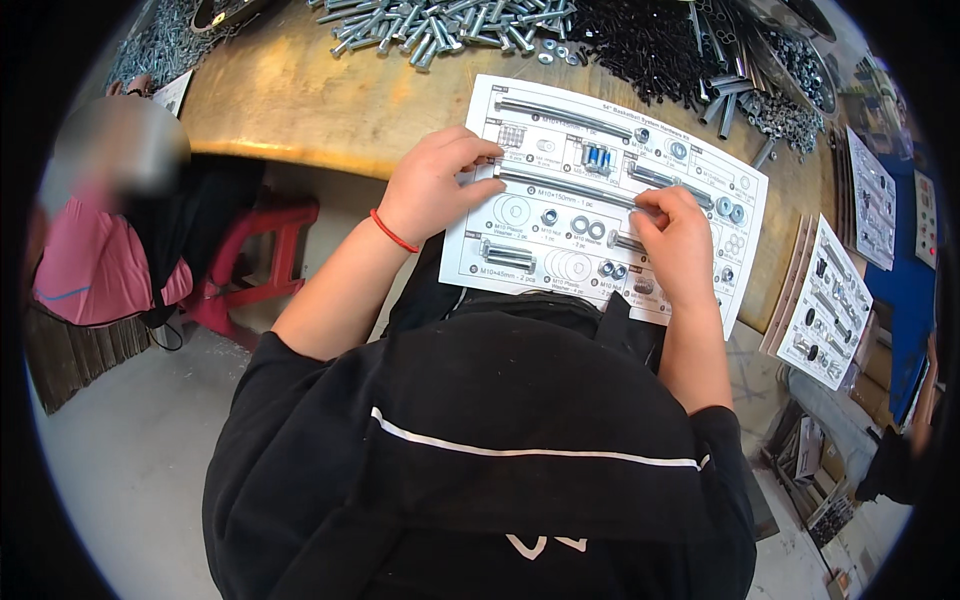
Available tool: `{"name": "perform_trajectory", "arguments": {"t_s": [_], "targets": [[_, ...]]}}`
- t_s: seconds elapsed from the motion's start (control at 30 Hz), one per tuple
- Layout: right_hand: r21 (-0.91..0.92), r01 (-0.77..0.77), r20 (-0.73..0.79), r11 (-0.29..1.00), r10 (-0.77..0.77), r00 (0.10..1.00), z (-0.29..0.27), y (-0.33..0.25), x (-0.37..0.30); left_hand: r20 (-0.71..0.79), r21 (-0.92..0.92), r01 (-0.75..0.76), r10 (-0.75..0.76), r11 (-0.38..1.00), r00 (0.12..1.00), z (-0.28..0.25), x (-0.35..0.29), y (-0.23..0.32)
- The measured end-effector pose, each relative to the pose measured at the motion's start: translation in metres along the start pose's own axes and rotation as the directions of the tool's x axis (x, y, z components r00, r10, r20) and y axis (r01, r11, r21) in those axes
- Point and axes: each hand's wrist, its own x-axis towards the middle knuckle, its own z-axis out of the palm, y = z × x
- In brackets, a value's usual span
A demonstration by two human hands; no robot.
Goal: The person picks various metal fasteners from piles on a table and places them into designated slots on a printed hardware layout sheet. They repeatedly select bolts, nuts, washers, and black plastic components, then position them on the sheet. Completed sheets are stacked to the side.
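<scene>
A white printed hardware sheet [562, 228] lies in front of me, with pictures of bolts, nuts and washers. A long metal bolt [570, 188] rests across its middle. My right hand [675, 235] pinches the bolt's right end between thumb and fingers. My left hand [430, 185], with a red cord on the wrist, is at the other end; its thumb and forefinger are apart, one on each side of the bolt's tip. Another long bolt [565, 117] lies along the sheet's upper part. Small blue-banded bolts [598, 158] and a shorter bolt [670, 186] sit between the two rows.
Heaps of silver bolts [430, 25], black screws [635, 45] and nuts [785, 110] line the table's far side, with metal tubes [735, 85] at right. Picture boards [828, 300] stand to the right. A person in pink [110, 255] sits at left by a red stool [260, 260].
</scene>
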Motion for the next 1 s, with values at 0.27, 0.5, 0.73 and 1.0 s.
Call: {"name": "perform_trajectory", "arguments": {"t_s": [0.27, 0.5, 0.73, 1.0], "targets": [[0.020, -0.011, -0.019, 1.000, 0.011, 1.000, 0.004, 0.005, 0.003, -0.042, 0.016, -0.036, 0.037, 0.999, 0.998, 0.003, 0.001, -0.001], [0.161, -0.015, -0.027, 0.987, 0.020, 0.999, -0.011, 0.009, 0.011, -0.049, -0.067, -0.035, 0.032, 0.997, 0.998, -0.006, 0.000, 0.000], [-0.266, 0.010, -0.237, 0.964, -0.075, 0.969, -0.068, 0.034, 0.099, -0.338, -0.016, 0.105, -0.104, 0.994, 0.935, -0.002, 0.005, -0.022], [-0.714, -0.055, -0.025, 0.698, 0.053, 0.998, -0.071, 0.040, 0.183, -0.462, 0.232, 0.034, 0.080, 0.972, 0.883, 0.008, 0.008, -0.021]]}}
